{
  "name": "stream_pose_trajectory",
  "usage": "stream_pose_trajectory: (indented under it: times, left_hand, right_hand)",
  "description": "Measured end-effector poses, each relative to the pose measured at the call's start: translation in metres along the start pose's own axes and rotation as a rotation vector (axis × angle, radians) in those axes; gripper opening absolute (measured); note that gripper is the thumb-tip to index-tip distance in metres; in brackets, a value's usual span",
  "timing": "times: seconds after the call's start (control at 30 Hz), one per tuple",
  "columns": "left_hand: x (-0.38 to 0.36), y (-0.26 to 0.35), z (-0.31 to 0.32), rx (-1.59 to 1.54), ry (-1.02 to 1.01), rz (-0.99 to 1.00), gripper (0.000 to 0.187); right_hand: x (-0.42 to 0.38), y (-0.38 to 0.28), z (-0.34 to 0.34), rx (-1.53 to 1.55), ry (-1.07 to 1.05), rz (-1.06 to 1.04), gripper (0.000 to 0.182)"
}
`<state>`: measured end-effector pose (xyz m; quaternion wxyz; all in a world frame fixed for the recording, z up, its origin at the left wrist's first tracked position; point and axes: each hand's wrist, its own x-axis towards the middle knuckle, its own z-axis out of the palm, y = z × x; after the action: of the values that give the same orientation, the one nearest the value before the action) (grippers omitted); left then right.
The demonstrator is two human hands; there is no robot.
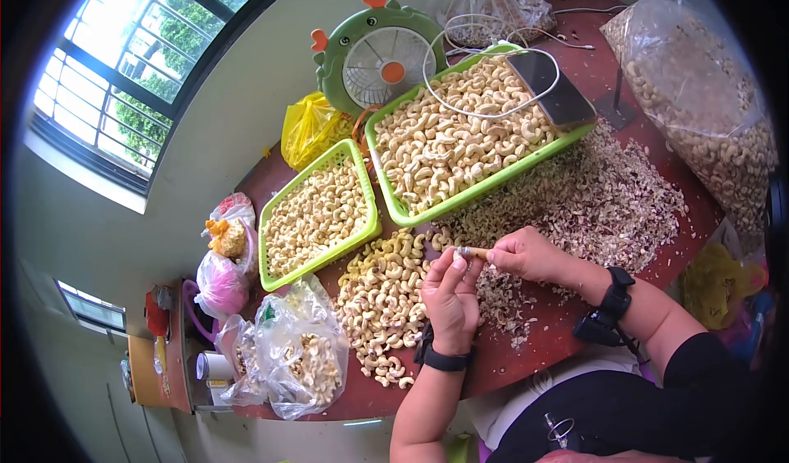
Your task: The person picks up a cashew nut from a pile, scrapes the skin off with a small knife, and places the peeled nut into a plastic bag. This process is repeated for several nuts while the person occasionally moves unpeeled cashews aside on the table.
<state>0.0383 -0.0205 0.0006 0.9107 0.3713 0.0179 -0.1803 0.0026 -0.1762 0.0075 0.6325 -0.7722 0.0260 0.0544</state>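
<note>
My right hand point(526, 254) grips the tan handle of a small knife-like peeling tool point(476, 253), its greyish end pointing at my left fingers. My left hand point(452, 299) is palm up, thumb and fingers pinched together at the tool's tip. What sits between those fingers is too small and covered to make out. Beneath and left of my left hand lies a loose heap of cashew nuts point(378, 299), some with brown skin patches. A broad pile of flaky cashew skins point(608, 200) spreads behind my right hand.
A large green basket point(485, 188) of cashews carries a phone point(551, 89) and white cable. Beside it stand a smaller green basket point(320, 270), a green fan point(386, 56) and a yellow bag point(312, 130). Plastic bags point(300, 356) line the red table point(501, 373); a big sack point(699, 110) leans right.
</note>
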Motion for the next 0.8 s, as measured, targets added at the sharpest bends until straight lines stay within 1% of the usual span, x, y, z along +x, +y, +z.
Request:
stream_pose_trajectory:
  times: [0.1,0.27,0.4,0.5,0.7,0.8]
  left_hand:
    - [0.0007,-0.0030,-0.0001,-0.010,-0.005,0.007,0.019]
    - [0.0019,0.0000,0.0001,-0.020,-0.004,-0.005,0.021]
    - [0.0020,0.0027,0.0009,-0.035,-0.022,-0.012,0.020]
    - [0.0023,0.0040,0.0005,-0.027,-0.041,-0.028,0.025]
    - [0.0030,0.0029,0.0000,-0.023,-0.033,-0.048,0.018]
    - [0.0046,0.0015,-0.0031,-0.002,-0.063,-0.033,0.014]
  right_hand:
    - [0.0015,0.0042,0.0004,0.060,-0.006,0.017,0.034]
    - [0.0043,0.0097,0.0038,0.135,-0.075,0.021,0.036]
    - [0.0028,0.0060,0.0025,0.103,-0.083,0.022,0.037]
    - [0.0027,0.0057,0.0022,0.089,-0.081,0.020,0.037]
    - [0.0043,0.0090,0.0013,0.060,-0.048,-0.017,0.037]
    - [0.0038,0.0075,0.0003,0.050,-0.048,-0.011,0.036]
